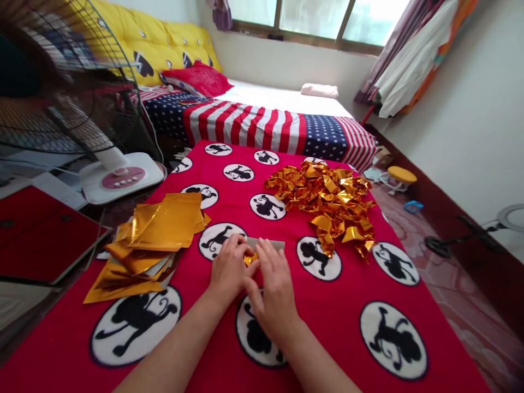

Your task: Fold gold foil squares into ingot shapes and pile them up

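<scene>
Between my hands on the red cloth (339,333) lies a sheet of gold foil paper (249,260). Its grey edge (279,245) sticks out past my right fingers, and most of the sheet is hidden. My left hand (230,267) is closed on the paper's left side with bent fingers. Stretched out and lying flat over the right side is my right hand (275,286), its thumb close to the left thumb. A loose stack of flat gold foil sheets (164,224) is at the left. At the far right is a heap of folded gold foil pieces (327,191).
A standing fan (120,177) is at the left beside a red panel (39,234). Behind the table is a bed with a striped, starred cover (254,128) and a red pillow (200,80). A yellow stool (402,174) stands on the floor at right.
</scene>
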### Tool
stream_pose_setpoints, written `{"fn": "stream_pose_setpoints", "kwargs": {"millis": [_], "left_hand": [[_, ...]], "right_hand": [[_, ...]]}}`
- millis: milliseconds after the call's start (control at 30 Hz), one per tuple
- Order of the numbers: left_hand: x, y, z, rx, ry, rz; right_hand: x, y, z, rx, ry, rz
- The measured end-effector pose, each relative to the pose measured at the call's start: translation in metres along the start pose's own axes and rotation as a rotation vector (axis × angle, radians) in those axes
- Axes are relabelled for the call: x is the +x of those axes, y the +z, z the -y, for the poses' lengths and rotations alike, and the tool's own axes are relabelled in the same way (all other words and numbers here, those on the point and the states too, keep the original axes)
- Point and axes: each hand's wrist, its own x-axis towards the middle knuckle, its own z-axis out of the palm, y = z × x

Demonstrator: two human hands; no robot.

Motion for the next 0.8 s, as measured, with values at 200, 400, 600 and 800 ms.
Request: {"fn": "stream_pose_setpoints", "kwargs": {"millis": [200, 400, 600, 800], "left_hand": [[0.000, 0.001, 0.002, 0.016, -0.006, 0.019], [-0.001, 0.002, 0.001, -0.018, 0.038, -0.052], [0.001, -0.003, 0.013, -0.107, 0.043, -0.018], [0.003, -0.005, 0.020, -0.080, 0.002, -0.013]], "right_hand": [[-0.009, 0.022, 0.017, 0.039, 0.062, 0.224], [-0.021, 0.007, -0.017, -0.216, 0.045, 0.271], [-0.025, -0.012, -0.027, -0.320, 0.112, 0.358], [-0.025, -0.011, -0.026, -0.348, 0.124, 0.358]]}}
